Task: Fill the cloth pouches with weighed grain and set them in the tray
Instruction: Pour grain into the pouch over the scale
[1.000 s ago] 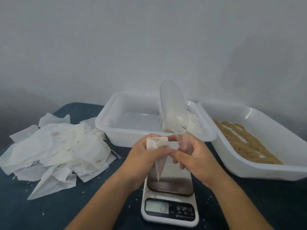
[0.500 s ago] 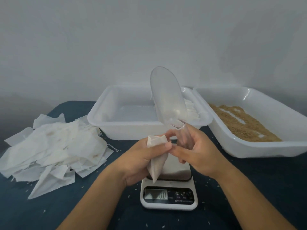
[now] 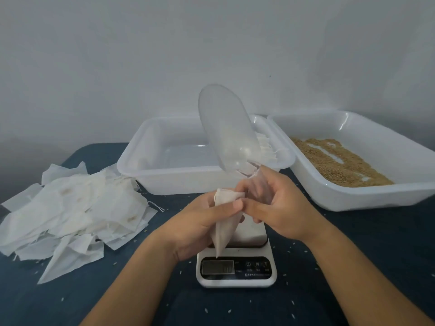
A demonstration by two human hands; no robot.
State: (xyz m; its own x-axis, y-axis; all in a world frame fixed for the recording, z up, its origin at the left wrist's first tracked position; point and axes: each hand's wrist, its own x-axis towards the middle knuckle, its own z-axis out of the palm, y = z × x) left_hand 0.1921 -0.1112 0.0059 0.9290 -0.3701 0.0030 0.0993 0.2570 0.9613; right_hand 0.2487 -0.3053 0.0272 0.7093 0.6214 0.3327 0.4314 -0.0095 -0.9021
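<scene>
Presently, left grip (image 3: 200, 222) pinches the pouch (image 3: 224, 222); right grip (image 3: 280, 208) clasps the scoop (image 3: 229, 130) handle. Step: opening the mouth; next, scooping grain (image 3: 339, 161).

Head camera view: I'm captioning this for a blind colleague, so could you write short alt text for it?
A person's left hand holds a white cloth pouch above a kitchen scale while the right hand grips an upturned clear plastic scoop. Behind stand a white tray and a tray of brown grain; loose empty pouches lie to the left.
</scene>
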